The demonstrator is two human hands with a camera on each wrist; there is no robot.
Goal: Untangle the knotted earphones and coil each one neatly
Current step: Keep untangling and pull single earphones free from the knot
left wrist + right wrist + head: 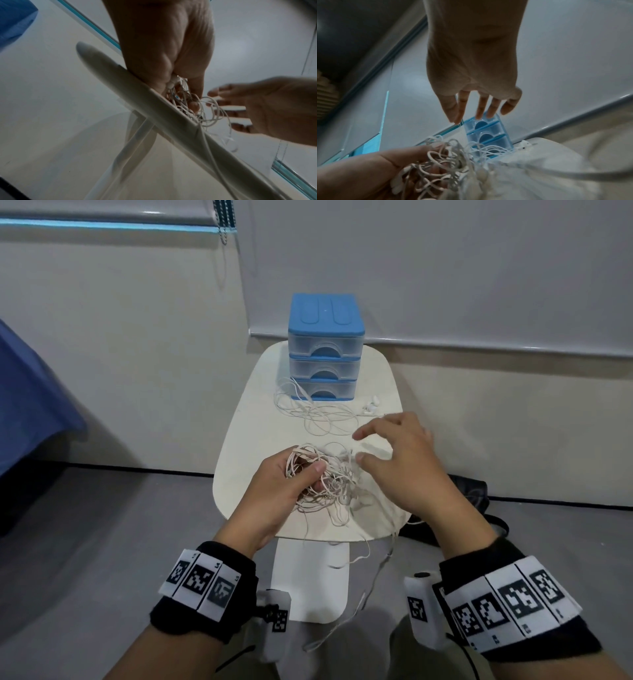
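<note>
On the smooth, rounded cream counter, the left hand grips a knotted clump of thin white rubbery earphone cords. The right hand hovers just beside it, fingers spread, holding nothing. A looser white earphone cord sprawls before the blue-topped translucent plastic three-drawer box.

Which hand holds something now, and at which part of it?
The left hand grips the knotted earphones at the bunched middle of the tangle. The right hand hovers open beside it, holding nothing.
</note>
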